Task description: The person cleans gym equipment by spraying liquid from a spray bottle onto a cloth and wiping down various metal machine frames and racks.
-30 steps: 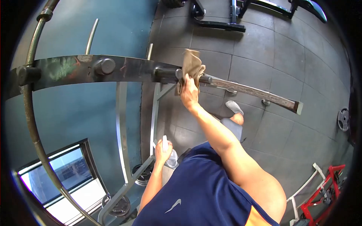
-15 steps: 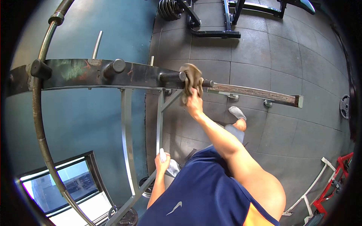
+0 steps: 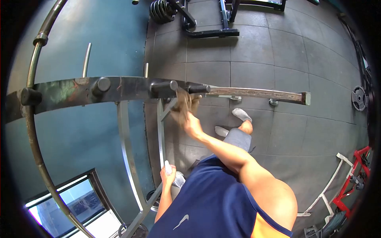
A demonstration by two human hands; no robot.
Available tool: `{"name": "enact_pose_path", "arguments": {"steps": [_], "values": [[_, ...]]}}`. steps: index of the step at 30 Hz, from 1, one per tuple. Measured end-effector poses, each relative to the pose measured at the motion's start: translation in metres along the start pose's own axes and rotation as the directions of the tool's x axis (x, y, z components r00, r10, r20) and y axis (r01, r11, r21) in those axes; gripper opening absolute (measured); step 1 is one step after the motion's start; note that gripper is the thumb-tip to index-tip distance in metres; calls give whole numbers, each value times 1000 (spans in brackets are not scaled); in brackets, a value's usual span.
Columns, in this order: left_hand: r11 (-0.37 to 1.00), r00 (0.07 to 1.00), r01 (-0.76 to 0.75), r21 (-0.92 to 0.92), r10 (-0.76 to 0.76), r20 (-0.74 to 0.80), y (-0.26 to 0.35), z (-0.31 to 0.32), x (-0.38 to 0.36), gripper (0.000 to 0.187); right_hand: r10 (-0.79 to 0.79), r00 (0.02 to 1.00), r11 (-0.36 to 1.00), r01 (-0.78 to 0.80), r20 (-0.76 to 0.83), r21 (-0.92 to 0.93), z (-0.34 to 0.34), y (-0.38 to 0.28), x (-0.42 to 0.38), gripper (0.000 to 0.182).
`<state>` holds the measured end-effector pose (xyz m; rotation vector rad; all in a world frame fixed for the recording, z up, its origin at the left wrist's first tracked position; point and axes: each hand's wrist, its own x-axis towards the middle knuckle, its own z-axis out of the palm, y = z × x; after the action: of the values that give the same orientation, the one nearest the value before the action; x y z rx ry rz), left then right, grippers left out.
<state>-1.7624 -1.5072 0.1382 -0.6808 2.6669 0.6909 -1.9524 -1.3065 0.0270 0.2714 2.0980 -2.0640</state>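
Observation:
My right hand (image 3: 192, 126) is closed round a brown cloth (image 3: 184, 105), blurred by motion. The cloth lies against the near edge of a dark, worn metal rack beam (image 3: 133, 87), just below its stubby black pegs (image 3: 164, 86). Low on the left, my left hand (image 3: 168, 176) grips what looks like a spray bottle (image 3: 179, 180), with a white top and a pale, see-through body. That hand is beside the rack's grey upright (image 3: 161, 137).
A long metal barbell (image 3: 37, 150) rests across the beam's left end. A rusty bar (image 3: 258, 93) extends right. Weight plates (image 3: 162, 12) and a black bench frame (image 3: 212, 33) stand on the tiled floor (image 3: 254, 47). A red machine (image 3: 343, 200) is at lower right.
My right hand and the cloth have moved down and left, off the peg to the beam's near edge. My left hand keeps its hold. The view has shifted slightly.

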Motion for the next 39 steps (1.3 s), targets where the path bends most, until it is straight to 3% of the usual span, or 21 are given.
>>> {"name": "enact_pose_path", "arguments": {"steps": [2, 3, 4, 7, 9, 11, 14, 15, 17, 19, 22, 23, 24, 25, 27, 29, 31, 33, 36, 37, 39], "values": [[999, 999, -36, -4, 35, -23, -6, -1, 1, 17, 390, 920, 849, -351, -21, 394, -51, 14, -12, 35], [999, 998, -45, -6, 44, -36, -8, 0, 1, 17, 554, 826, 605, -483, 102, 633, -77, 25, -10, 36], [995, 999, 6, -95, -10, -39, 2, -3, -3, 17, 544, 820, 51, -244, 177, 968, -87, 48, 15, 38], [998, 999, -6, -57, 4, -42, -19, 5, -3, 17, 220, 975, 223, -81, 30, 972, -118, 23, 68, 35], [996, 997, 73, -44, -72, 22, -5, 4, -8, 18, 256, 916, 245, -372, 310, 895, -102, 48, 129, 32], [994, 993, 107, 23, -108, 47, 2, 3, -13, 19, 108, 964, 578, -260, 243, 774, -97, 40, 139, 29], [992, 991, 125, 27, -126, 38, 2, 4, -18, 19, 113, 992, 991, -109, 52, -71, -94, 56, 107, 29], [995, 995, 77, 68, -81, 65, -4, 7, -26, 18, -96, 987, 995, 92, -130, -36, -76, 90, 86, 32], [988, 996, -56, 142, 46, 75, -15, 9, -16, 18, 172, 981, 975, -156, -88, 161, -90, 112, 59, 35], [998, 1000, 6, 61, -7, 25, -6, 8, -19, 19, 136, 971, 872, -24, -195, 488, -100, 88, 88, 38], [996, 996, 93, 3, -93, 14, 13, 4, -20, 18, 193, 938, 919, -70, -287, 389, -74, 63, 118, 36], [991, 991, 131, 3, -131, 12, 16, 4, -22, 22, 140, 967, 973, -174, -212, -153, -41, 141, 143, 27], [987, 987, 163, -1, -163, 6, 19, 3, -20, 26, 85, 987, 740, -153, -135, -655, -10, 216, 166, 20], [980, 980, 197, -8, -197, 2, 19, 1, -20, 31, -138, 859, 969, 14, -493, -248, -24, 108, 111, 20], [995, 992, 99, 16, -98, -74, -4, 9, -25, 18, 243, 897, 918, -336, -369, -212, -33, 101, 81, 24], [997, 989, 75, -1, -75, -126, -11, 13, -25, 18, 412, 872, 868, -287, -264, 405, -49, 111, 89, 29], [968, 967, 229, -99, -238, -95, 13, 4, -32, 20, 591, 764, 790, -483, -259, 379, -53, 75, 111, 30], [974, 966, 211, -82, -221, -132, -17, 18, -28, 21, 418, 893, 851, -320, -167, 417, -28, 59, 108, 28], [974, 955, 195, -114, -215, -204, -12, 26, -30, 20, 440, 898, 712, -344, -6, 612, -33, -9, 71, 28], [982, 949, 164, -91, -182, -257, -22, 38, -30, 18, 252, 961, 645, -257, 118, 719, -36, 23, 72, 25], [942, 931, 258, -214, -301, -207, -10, 39, -37, 16, 538, 825, 365, -413, 173, 834, -59, -37, 66, 19]]}}
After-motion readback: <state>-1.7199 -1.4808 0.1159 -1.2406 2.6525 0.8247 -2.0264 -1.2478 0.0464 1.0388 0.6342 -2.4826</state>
